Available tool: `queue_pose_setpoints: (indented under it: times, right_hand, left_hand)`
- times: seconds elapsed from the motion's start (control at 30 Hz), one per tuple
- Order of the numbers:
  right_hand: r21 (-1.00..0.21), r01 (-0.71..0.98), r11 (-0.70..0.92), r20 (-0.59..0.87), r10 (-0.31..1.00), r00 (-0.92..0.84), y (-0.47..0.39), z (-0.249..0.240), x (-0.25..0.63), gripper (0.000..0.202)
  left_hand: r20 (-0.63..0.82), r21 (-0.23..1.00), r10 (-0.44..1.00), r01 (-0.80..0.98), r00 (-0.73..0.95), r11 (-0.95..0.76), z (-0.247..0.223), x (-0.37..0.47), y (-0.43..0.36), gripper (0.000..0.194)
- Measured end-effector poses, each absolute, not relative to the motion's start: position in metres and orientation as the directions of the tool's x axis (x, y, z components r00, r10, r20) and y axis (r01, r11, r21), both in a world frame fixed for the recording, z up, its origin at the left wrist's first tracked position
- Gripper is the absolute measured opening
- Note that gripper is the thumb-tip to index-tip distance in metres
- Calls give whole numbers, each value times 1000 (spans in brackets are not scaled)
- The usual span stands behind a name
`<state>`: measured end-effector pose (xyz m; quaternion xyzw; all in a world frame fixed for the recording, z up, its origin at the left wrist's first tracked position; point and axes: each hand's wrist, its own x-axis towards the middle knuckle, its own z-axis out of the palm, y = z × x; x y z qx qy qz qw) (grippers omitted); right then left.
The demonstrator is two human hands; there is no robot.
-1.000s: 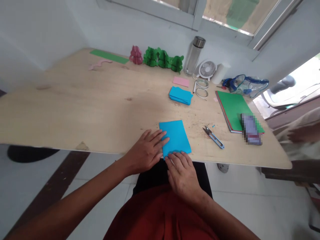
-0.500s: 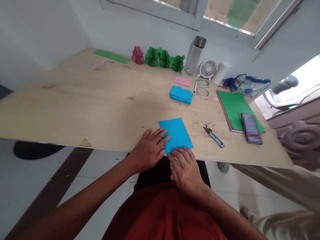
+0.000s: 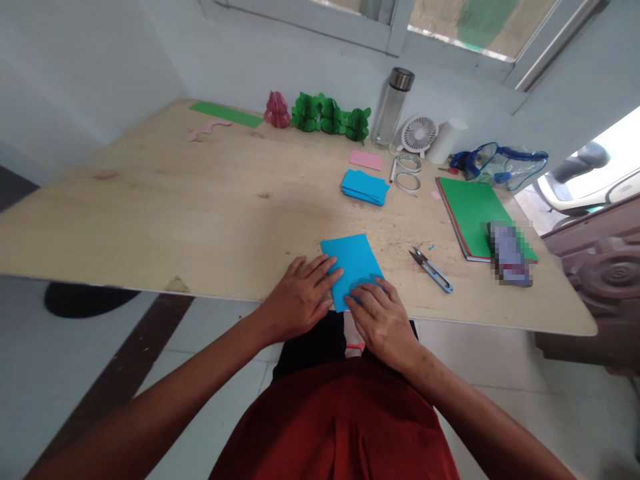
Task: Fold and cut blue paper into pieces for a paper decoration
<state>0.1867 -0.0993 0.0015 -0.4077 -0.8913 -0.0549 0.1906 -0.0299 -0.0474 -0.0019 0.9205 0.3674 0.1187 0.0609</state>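
Across the pale table (image 3: 200, 207), left hand (image 3: 297, 300) and right hand (image 3: 379, 313) rest open-fingered on blue paper (image 3: 353, 257), clutching nothing; uneven pressure could skew it!

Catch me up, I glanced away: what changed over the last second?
The right hand shifted right and slightly forward, over the near right corner of the blue sheet; a shoe on the floor left view. The left hand stayed on the sheet's left side.

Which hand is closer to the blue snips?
Right. The right hand rests on the blue sheet, left of the snips; the left hand is farther away, at the sheet's left edge.
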Motion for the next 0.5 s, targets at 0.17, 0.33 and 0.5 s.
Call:
queue_pose_setpoints:
  times: [0.17,0.33,0.5]
  right_hand:
    - [-43,717,695,414,666,-621,-94,3,189,20]
    - [-64,730,680,430,679,-595,-95,0,185,20]
    - [-77,733,675,463,676,-574,-94,-3,179,19]
  left_hand:
    - [191,200,679,649,709,-734,-5,-31,-47,50]
    - [201,189,670,643,715,-742,-4,-32,-45,49]
    - [158,163,660,639,735,-751,3,-35,-40,47]
